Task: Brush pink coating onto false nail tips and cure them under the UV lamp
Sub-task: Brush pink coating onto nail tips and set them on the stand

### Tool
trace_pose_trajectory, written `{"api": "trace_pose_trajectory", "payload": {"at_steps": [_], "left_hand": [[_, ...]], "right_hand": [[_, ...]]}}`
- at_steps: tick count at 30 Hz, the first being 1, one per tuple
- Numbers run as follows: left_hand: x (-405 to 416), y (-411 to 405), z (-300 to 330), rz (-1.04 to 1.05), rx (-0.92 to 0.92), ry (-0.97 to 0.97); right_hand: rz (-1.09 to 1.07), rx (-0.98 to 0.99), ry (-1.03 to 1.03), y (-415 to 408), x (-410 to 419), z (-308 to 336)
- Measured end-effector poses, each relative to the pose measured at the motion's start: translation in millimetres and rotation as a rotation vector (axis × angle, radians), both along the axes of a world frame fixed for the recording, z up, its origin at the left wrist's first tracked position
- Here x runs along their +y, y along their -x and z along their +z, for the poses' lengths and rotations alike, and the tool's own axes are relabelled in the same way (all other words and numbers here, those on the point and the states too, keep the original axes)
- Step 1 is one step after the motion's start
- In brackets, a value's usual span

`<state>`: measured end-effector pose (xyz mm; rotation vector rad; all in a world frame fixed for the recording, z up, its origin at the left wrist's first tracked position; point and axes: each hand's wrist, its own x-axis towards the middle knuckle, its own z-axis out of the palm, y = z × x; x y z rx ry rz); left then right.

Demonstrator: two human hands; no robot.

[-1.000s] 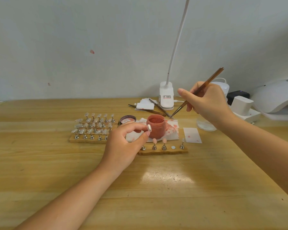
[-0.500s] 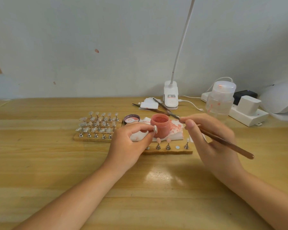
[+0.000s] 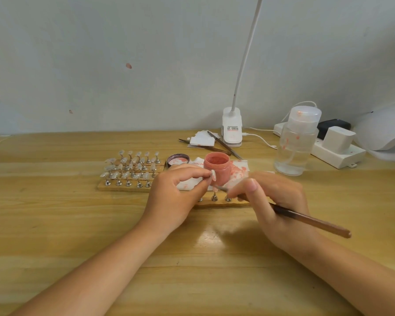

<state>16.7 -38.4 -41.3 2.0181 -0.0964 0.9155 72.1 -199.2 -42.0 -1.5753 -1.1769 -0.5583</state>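
This looks like a small nail-art work spot: a wooden surface (image 3: 55, 224) by a plain wall holds rows of nail tips (image 3: 130, 167), a paint jar (image 3: 216, 167), a clip lamp (image 3: 232, 131) and a white nail dryer (image 3: 383, 131).

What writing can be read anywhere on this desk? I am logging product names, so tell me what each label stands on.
Nothing can be quoted.
Label on the white lamp clip: dark print, too blurred to read.
Pink jar, clear pump bottle, white adapter: no lettering shows.
White tissue under the jar: only pink stains, plus a faint red mark I cannot read.
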Motion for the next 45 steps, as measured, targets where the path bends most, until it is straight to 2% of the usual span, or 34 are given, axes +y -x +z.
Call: {"api": "trace_pose_trajectory", "payload": {"at_steps": [11,25,29,32,45], "left_hand": [[-0.4,-0.2,-0.4,-0.021,-0.001,-0.005],[-1.7,1.0,0.2,-0.022,-0.020,-0.029],[-0.9,1.2,-0.2,-0.029,-0.001,-0.035],[-1.1,1.6,0.1,-0.032,0.011,-0.021],[-2.8,3.7,1.5,-0.015,0.050,0.009]], "right_hand": [[0.015,0.092,-0.084,1.5,-1.0,-0.2],[0.011,0.201,-0.084,2.5,-0.6,0.1],[-0.017,0.155,-0.099,3.9,1.2,2.7],[0.016,0.225,-0.084,3.4,0.0,1.0],[-0.033,0.115,-0.066,2.0,0.6,2.5]]}}
